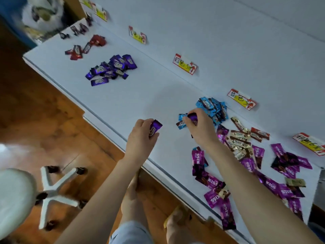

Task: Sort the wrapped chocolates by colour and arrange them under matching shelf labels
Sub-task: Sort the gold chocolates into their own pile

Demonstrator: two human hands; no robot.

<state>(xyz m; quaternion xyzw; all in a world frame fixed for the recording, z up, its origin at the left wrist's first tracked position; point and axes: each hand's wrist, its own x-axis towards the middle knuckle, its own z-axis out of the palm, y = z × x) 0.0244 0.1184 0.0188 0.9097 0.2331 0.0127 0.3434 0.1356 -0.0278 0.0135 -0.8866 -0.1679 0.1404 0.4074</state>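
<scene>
Step in hand: purple pieces pulled from mix.
- Left hand (140, 136): pinched purple chocolate (155, 127) over counter (140, 95).
- Right hand (200, 129): gripped second purple chocolate (193, 117) beside blue pile (213, 110).
- Next, likely: carry both to purple pile (112, 69), well apart.

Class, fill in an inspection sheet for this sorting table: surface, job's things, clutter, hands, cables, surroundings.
Surface: white table, bare in the middle.
Job's things: red pile, dark purple pile and blue pile sorted; mixed heap of magenta, gold and red wrappers unsorted; labels along the back edge.
Clutter: nothing seen.
Hands: left hand grips a purple chocolate; right hand grips a second purple chocolate beside the blue pile.
Cables: nothing seen.
Surroundings: wooden floor, white castor stool.
</scene>
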